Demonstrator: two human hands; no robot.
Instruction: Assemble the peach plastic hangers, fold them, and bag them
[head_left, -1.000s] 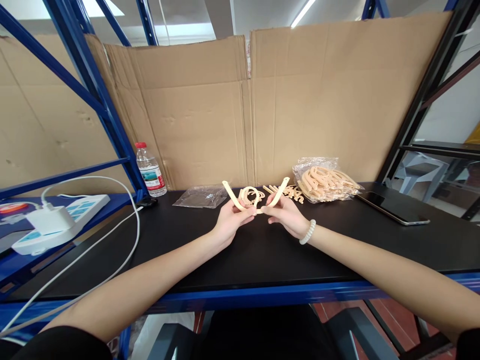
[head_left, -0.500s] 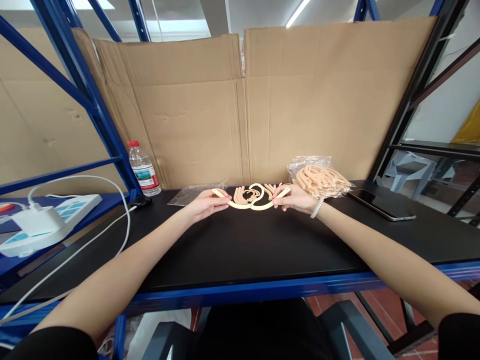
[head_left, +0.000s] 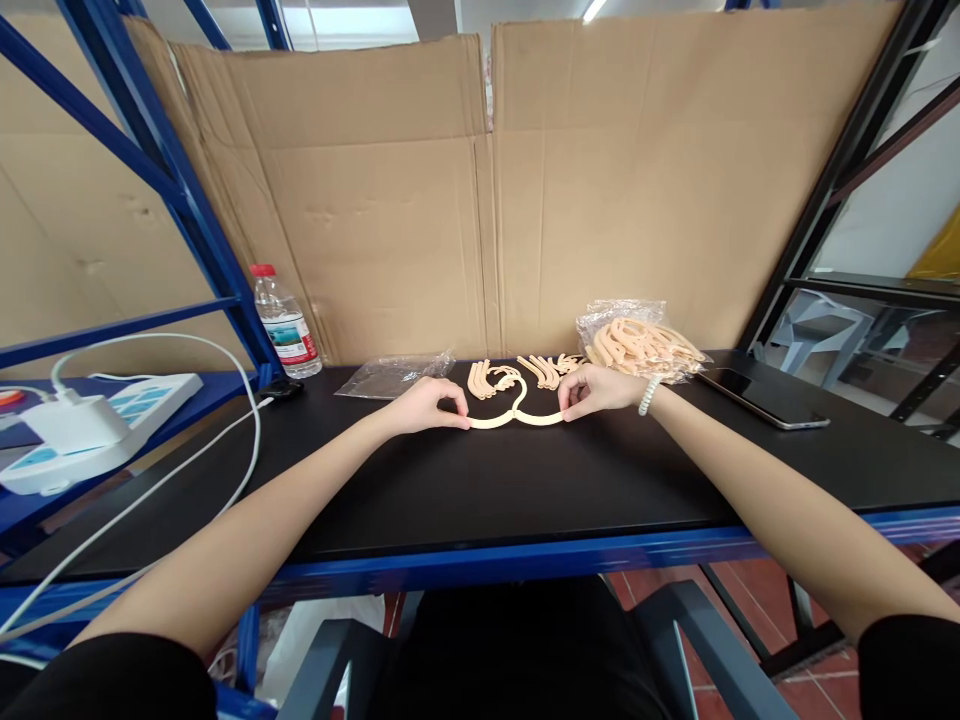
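Observation:
A beige plastic clothes hanger with a curved hook and two arms spread sideways is between my hands, low over the black tabletop. My left hand pinches the tip of its left arm. At the other tip, the fingers of my right hand are closed on the right arm. The hook points away from me. Just behind it lie several more beige curved hanger pieces, and a second group of such pieces is near my right fingers.
A clear bag of beige hangers rests behind my right hand, with a phone further right. Flat clear plastic and a water bottle are at left. A white cable loops from a power strip. Cardboard walls the back.
Both hands have lowered the hanger toward the tabletop, and its arms now lie flatter, with the tips no longer raised. My view has tilted slightly down.

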